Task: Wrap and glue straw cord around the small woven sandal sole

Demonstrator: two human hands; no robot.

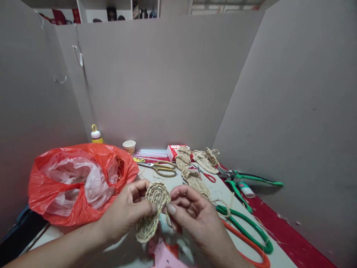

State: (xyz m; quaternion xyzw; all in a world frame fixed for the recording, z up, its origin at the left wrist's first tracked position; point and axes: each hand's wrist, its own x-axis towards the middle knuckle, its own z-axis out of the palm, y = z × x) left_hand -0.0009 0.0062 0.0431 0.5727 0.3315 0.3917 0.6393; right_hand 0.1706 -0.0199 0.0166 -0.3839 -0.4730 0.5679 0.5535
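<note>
A small sole-shaped piece of coiled straw cord point(157, 192) is held up above the table, its narrow waist in the middle. My left hand point(126, 208) grips it from the left, thumb across the front near the waist and fingers behind. At its right edge my right hand point(196, 214) is closed, thumb and forefinger pinched beside a loose end of straw cord point(168, 218) that hangs down. Whether the fingertips hold the cord or the edge is hard to make out. Beyond my hands lie woven straw slippers point(195, 181), one partly behind my right hand.
A red plastic bag point(67, 216) fills the left side. Gold-handled scissors point(164, 169), red-handled scissors point(209, 178), a paper cup point(129, 146) and a red-and-white box point(172, 152) lie farther back. Green-handled shears point(258, 177) and large green-handled point(251, 223) tool loops are right. Grey partitions point(156, 82) surround the table.
</note>
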